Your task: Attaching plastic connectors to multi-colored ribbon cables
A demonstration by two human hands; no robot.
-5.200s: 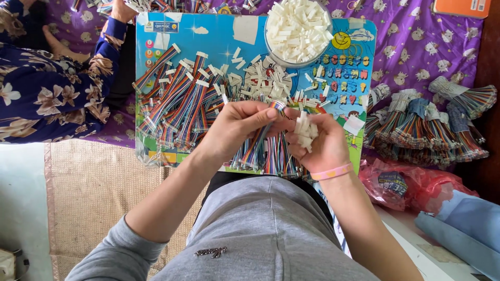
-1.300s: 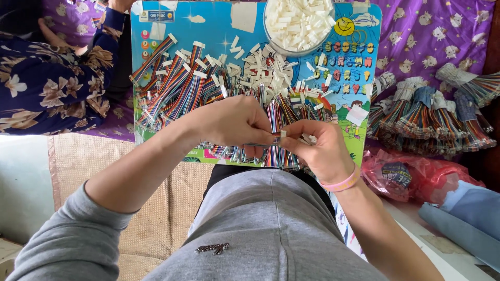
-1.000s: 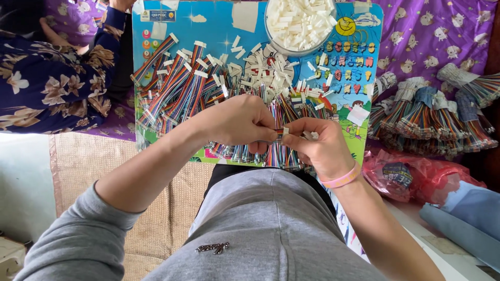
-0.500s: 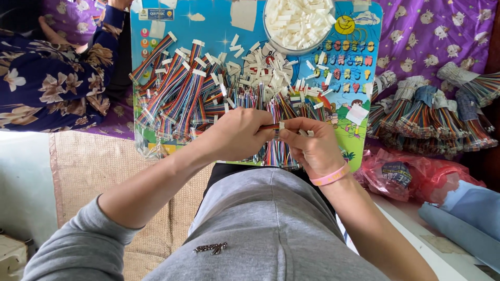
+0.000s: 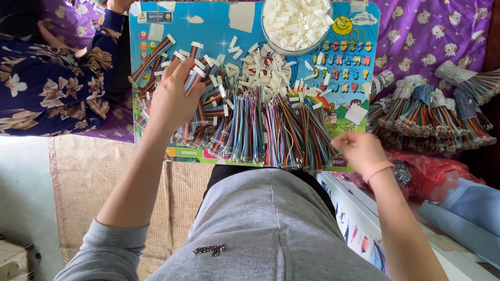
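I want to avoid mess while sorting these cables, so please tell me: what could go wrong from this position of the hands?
1. The left hand presses into the loose rainbow-coloured ribbon cables with white plugs; its fingers could tangle or scatter them.
2. The cable ends overhang the near edge of the colourful printed plastic board, so some may slide off onto the lap.
3. The round clear bowl of white plastic connectors sits at the board's far edge and might tip if the board tilts.

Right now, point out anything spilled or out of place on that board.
White connector pieces lie scattered across the blue board below the full bowl, mixed among the ribbon cables instead of inside it.
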